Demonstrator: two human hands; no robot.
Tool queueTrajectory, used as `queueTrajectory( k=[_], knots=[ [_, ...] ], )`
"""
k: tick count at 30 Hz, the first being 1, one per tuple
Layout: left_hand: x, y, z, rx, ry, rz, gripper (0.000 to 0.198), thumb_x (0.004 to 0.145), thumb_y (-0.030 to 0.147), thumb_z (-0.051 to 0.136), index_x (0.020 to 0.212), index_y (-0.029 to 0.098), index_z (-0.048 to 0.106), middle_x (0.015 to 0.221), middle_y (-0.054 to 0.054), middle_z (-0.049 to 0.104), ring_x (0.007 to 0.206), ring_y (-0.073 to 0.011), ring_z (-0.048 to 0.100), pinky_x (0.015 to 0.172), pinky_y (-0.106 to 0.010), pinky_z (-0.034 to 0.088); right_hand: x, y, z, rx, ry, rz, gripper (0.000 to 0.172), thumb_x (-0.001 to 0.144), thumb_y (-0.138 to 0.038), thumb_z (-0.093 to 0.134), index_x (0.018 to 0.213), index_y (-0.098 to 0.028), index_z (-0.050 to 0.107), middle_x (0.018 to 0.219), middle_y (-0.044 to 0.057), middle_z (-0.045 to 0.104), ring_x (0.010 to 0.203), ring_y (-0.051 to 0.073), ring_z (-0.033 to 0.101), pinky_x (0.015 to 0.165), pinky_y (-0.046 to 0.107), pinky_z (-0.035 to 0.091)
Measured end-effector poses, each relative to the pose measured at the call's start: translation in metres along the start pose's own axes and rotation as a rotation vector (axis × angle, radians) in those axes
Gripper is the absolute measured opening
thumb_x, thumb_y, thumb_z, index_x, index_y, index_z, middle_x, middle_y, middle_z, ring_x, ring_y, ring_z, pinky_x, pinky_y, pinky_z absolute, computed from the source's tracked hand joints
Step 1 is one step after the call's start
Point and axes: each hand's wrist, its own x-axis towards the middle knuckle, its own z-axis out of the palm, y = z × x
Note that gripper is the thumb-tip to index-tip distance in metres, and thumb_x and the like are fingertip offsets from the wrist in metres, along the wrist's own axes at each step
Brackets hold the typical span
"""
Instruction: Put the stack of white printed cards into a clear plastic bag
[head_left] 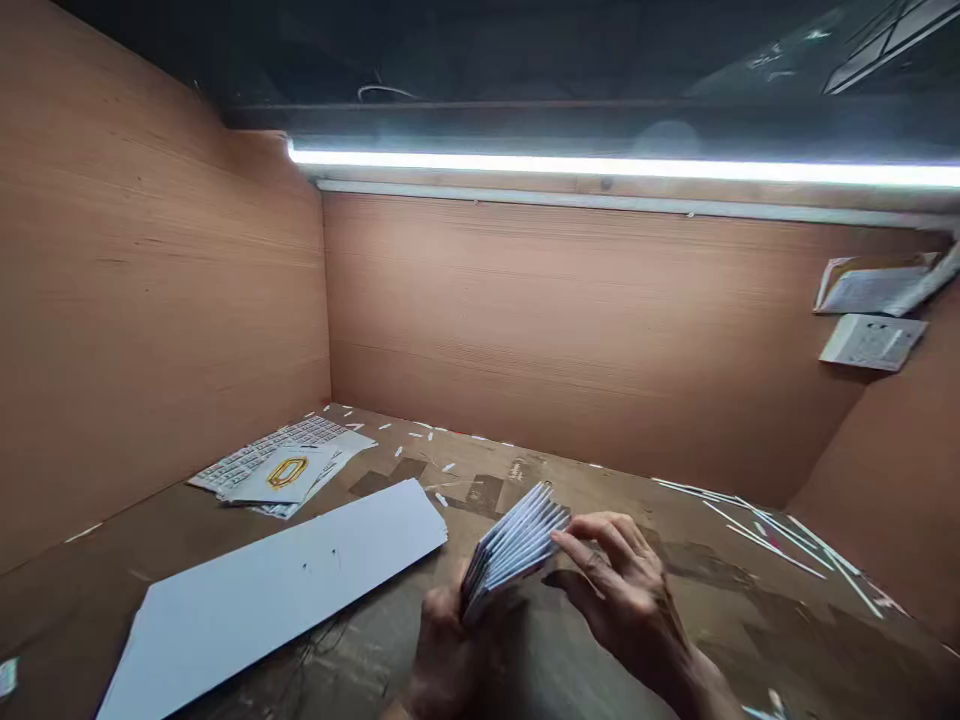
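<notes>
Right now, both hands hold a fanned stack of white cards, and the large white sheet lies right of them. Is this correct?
No: the left hand and right hand do hold the fanned stack of white cards, but the head view shows the large white sheet left of them, not right.

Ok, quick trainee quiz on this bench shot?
1. What is fanned out between the left hand and the right hand?
2. True or false: the long white strips lie to the right of the hands.
3. What colour is the oval mark on the printed sheet?

Key: 1. A stack of folded white sheets. 2. True. 3. Yellow.
</notes>
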Motion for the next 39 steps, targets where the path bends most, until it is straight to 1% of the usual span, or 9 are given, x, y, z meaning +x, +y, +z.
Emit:
queueTrajectory(
  k=[4, 8, 11, 13, 18, 23, 32, 36, 39],
  knots=[
    [0.001, 0.003, -0.002, 0.005, -0.015, -0.027, 0.029, 0.072, 0.037, 0.056, 0.091, 0.015, 0.054, 0.065, 0.002, 0.057, 0.058, -0.0118, 0.050, 0.054, -0.020, 0.040, 0.000, -0.002, 0.004, 0.002, 0.003, 0.026, 0.029, 0.069, -0.004, 0.057, 0.097, -0.012, 0.054, 0.090, 0.009, 0.052, 0.084, 0.019, 0.044, 0.071, 0.036, 0.039],
    [0.002, 0.007, -0.003, 0.034, -0.009, -0.045, 0.030, 0.072, 0.038, 0.055, 0.090, 0.014, 0.054, 0.057, 0.002, 0.054, 0.066, -0.0159, 0.054, 0.061, -0.023, 0.043, 0.003, -0.007, 0.006, -0.013, 0.040, 0.037, 0.021, 0.068, -0.007, 0.055, 0.088, -0.013, 0.054, 0.086, 0.008, 0.054, 0.080, 0.019, 0.046, 0.071, 0.037, 0.037],
    [0.001, 0.009, -0.003, 0.035, -0.005, -0.053, 0.028, 0.072, 0.039, 0.055, 0.085, 0.014, 0.055, 0.058, 0.001, 0.056, 0.069, -0.0174, 0.056, 0.063, -0.024, 0.044, 0.006, -0.010, 0.006, -0.014, 0.054, 0.060, 0.014, 0.068, -0.007, 0.054, 0.079, -0.015, 0.052, 0.079, 0.004, 0.055, 0.074, 0.016, 0.046, 0.073, 0.038, 0.035],
    [0.000, 0.010, -0.003, 0.037, -0.002, -0.059, 0.027, 0.072, 0.038, 0.055, 0.085, 0.014, 0.056, 0.061, 0.000, 0.058, 0.071, -0.0179, 0.057, 0.063, -0.024, 0.044, 0.006, -0.011, 0.005, -0.014, 0.054, 0.080, 0.017, 0.066, -0.007, 0.054, 0.081, -0.015, 0.051, 0.077, 0.003, 0.055, 0.072, 0.015, 0.046, 0.076, 0.039, 0.033],
    [0.000, 0.006, -0.001, 0.062, -0.014, -0.015, 0.025, 0.073, 0.036, 0.054, 0.085, 0.015, 0.056, 0.068, -0.002, 0.062, 0.065, -0.0161, 0.058, 0.059, -0.023, 0.044, 0.005, -0.011, 0.005, -0.052, 0.017, 0.083, 0.040, 0.059, -0.004, 0.055, 0.098, -0.012, 0.050, 0.079, 0.004, 0.055, 0.075, 0.017, 0.045, 0.080, 0.043, 0.032],
    [0.000, 0.000, 0.001, 0.063, 0.014, 0.018, 0.026, 0.073, 0.035, 0.056, 0.092, 0.017, 0.056, 0.077, -0.002, 0.064, 0.064, -0.0145, 0.058, 0.059, -0.022, 0.044, 0.005, -0.011, 0.006, -0.048, 0.005, 0.091, 0.034, 0.059, -0.005, 0.057, 0.092, -0.014, 0.054, 0.078, 0.004, 0.054, 0.074, 0.018, 0.043, 0.079, 0.043, 0.032],
    [0.000, 0.004, 0.001, 0.090, 0.056, 0.097, 0.019, 0.074, 0.034, 0.055, 0.083, 0.018, 0.056, 0.068, 0.001, 0.062, 0.057, -0.0117, 0.056, 0.053, -0.019, 0.043, 0.008, -0.012, 0.001, -0.017, -0.047, 0.116, 0.020, 0.065, -0.014, 0.061, 0.085, -0.016, 0.055, 0.072, 0.003, 0.052, 0.071, 0.017, 0.040, 0.077, 0.043, 0.031],
    [-0.001, 0.004, 0.001, 0.079, 0.043, 0.105, 0.019, 0.074, 0.035, 0.054, 0.081, 0.017, 0.055, 0.068, 0.000, 0.062, 0.057, -0.0118, 0.057, 0.052, -0.019, 0.043, 0.009, -0.012, 0.000, 0.011, -0.049, 0.141, 0.022, 0.060, -0.008, 0.060, 0.079, -0.016, 0.054, 0.070, 0.002, 0.050, 0.069, 0.016, 0.039, 0.075, 0.041, 0.031],
    [-0.003, 0.002, 0.002, 0.109, 0.058, 0.123, 0.018, 0.074, 0.035, 0.054, 0.078, 0.017, 0.054, 0.065, 0.001, 0.062, 0.054, -0.0115, 0.056, 0.051, -0.019, 0.043, 0.010, -0.013, 0.000, 0.031, -0.018, 0.182, 0.018, 0.058, -0.008, 0.061, 0.072, -0.016, 0.053, 0.076, 0.003, 0.050, 0.074, 0.018, 0.040, 0.072, 0.038, 0.032]
  ],
)
